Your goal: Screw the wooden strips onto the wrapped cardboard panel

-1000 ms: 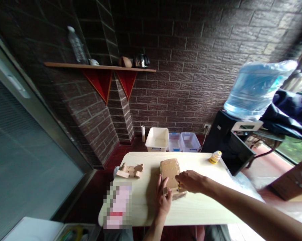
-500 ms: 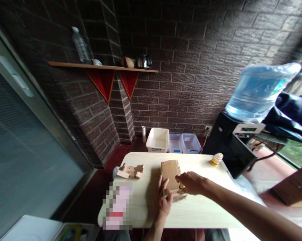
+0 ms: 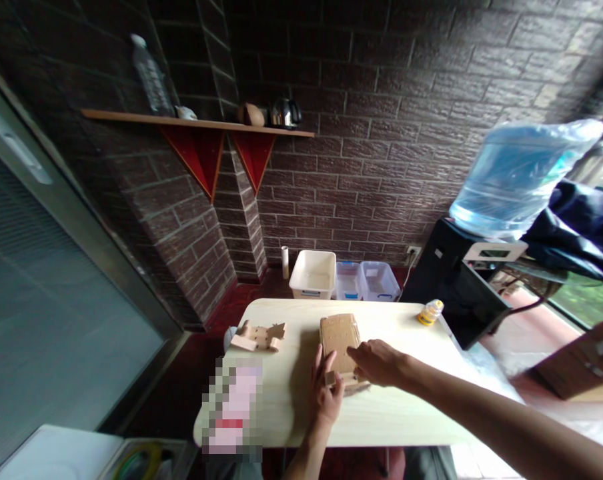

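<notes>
A brown cardboard box (image 3: 340,333) lies on the pale table. At its near end is a light wooden piece (image 3: 349,379) with a square block at its left end. My left hand (image 3: 327,393) grips that wooden piece, thumb in front and fingers spread along the box's left side. My right hand (image 3: 376,361) is closed at the right end of the piece, over the box's right edge. What its curled fingers hold is hidden now. Left of the box stands a wooden assembly (image 3: 260,337) with holes and rounded feet.
A small clear bottle with a yellow band (image 3: 430,312) stands at the table's far right corner. A blurred pink item (image 3: 236,407) lies at the left. Beyond the table (image 3: 381,427) are a cream bin (image 3: 313,272), two clear bins and a water dispenser (image 3: 431,280).
My right hand has turned slightly, and the yellow-and-black bit seen under its fingers is now covered. My left hand keeps its hold. The view has shifted a little.
</notes>
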The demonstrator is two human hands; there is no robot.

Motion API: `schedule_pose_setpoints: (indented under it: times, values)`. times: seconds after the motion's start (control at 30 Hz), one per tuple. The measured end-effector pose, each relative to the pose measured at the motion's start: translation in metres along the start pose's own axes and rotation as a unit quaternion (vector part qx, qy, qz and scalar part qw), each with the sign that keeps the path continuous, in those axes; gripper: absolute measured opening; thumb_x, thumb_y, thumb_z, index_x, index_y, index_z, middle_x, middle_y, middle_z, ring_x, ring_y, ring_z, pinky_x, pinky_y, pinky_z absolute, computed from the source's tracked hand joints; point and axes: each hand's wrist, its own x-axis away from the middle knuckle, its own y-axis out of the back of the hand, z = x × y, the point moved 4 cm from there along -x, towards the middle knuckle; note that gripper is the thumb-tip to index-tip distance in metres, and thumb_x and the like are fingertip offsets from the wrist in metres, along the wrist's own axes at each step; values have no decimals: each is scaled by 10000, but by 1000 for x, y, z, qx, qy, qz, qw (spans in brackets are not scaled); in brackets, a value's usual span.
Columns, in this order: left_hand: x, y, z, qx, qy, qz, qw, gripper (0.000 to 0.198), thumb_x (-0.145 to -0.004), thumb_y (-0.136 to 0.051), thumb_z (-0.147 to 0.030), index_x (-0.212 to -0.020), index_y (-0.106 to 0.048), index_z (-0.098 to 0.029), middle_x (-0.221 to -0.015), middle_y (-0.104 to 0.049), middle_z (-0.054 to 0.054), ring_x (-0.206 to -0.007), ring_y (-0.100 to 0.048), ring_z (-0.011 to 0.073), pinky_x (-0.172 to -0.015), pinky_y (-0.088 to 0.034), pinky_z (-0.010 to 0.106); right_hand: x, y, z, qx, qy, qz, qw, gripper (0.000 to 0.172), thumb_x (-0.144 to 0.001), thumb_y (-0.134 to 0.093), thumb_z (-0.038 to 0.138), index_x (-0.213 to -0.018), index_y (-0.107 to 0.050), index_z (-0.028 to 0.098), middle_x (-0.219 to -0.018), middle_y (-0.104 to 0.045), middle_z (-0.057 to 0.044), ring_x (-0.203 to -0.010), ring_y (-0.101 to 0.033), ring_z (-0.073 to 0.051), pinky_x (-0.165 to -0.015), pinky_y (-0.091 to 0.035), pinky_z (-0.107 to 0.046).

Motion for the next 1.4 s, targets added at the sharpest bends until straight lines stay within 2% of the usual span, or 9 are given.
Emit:
schedule_pose_setpoints:
  times: [0.1,0.23,0.6,0.7,0.87,1.0,1.17,1.27,1.4]
  values:
    - [0,0,0,4,-6,-4,1000,472,-1004,-413,-357,-1435,-551,-222,-1669,-349,109,-1509,-406,289,-1186,-460,492,1,5,2,13,11,12,1000,333,-868,-662,277,-1168,-648,133,-952,-785,-159,-795,-757,-294,-592,-518,-330]
    - [-1,1,-2,6,-9,-17,1000,469,-1010,-400,-352,-1434,-550,-218,-1664,-356,118,-1504,-413,294,-1177,-465,507,0,9,2,32,17,17,999,251,-877,-646,259,-1109,-658,163,-971,-786,-148,-830,-762,-292,-624,-528,-331]
    - [0,0,0,3,-5,-27,1000,461,-998,-421,-357,-1412,-578,-226,-1646,-398,99,-1476,-456,274,-1173,-478,460,1,-2,5,23,-22,4,999,271,-923,-559,275,-1135,-637,125,-965,-784,-170,-840,-763,-299,-612,-507,-329]
    - [0,1,-1,2,-13,-25,1000,463,-998,-418,-344,-1420,-570,-227,-1638,-409,109,-1472,-458,279,-1169,-480,474,5,5,6,27,-4,7,1000,296,-886,-607,269,-1159,-639,158,-987,-789,-144,-856,-762,-293,-631,-512,-330]
    - [-1,3,-3,3,-1,-23,1000,462,-1003,-415,-348,-1426,-562,-235,-1652,-383,103,-1464,-468,283,-1168,-479,489,9,12,8,30,24,2,999,180,-915,-546,222,-1041,-669,187,-954,-790,-117,-839,-761,-287,-621,-497,-341]
    - [-2,1,-2,2,0,-14,1000,460,-1004,-415,-343,-1433,-553,-250,-1659,-371,93,-1484,-440,281,-1171,-475,494,7,2,4,25,15,-8,1000,217,-919,-527,191,-1086,-660,152,-943,-789,-140,-827,-763,-292,-620,-500,-350]
    - [-2,1,-1,5,2,-9,1000,463,-1006,-407,-352,-1434,-549,-245,-1660,-363,100,-1492,-427,287,-1177,-468,507,4,-9,-3,12,-13,-4,1000,220,-934,-563,270,-1076,-660,133,-909,-789,-151,-769,-757,-280,-593,-510,-336]
    - [-1,2,-1,8,2,-6,1000,471,-1004,-421,-379,-1440,-544,-247,-1657,-369,98,-1486,-438,285,-1183,-464,496,5,-6,-6,11,-30,-8,999,236,-927,-585,280,-1082,-663,121,-939,-785,-178,-775,-757,-288,-596,-518,-341]
    - [-2,3,-2,7,-4,-14,1000,467,-1006,-419,-370,-1438,-548,-247,-1654,-379,94,-1483,-447,285,-1175,-474,485,7,3,-6,3,-20,-9,1000,282,-875,-659,298,-1119,-658,157,-977,-792,-142,-825,-759,-299,-637,-529,-345]
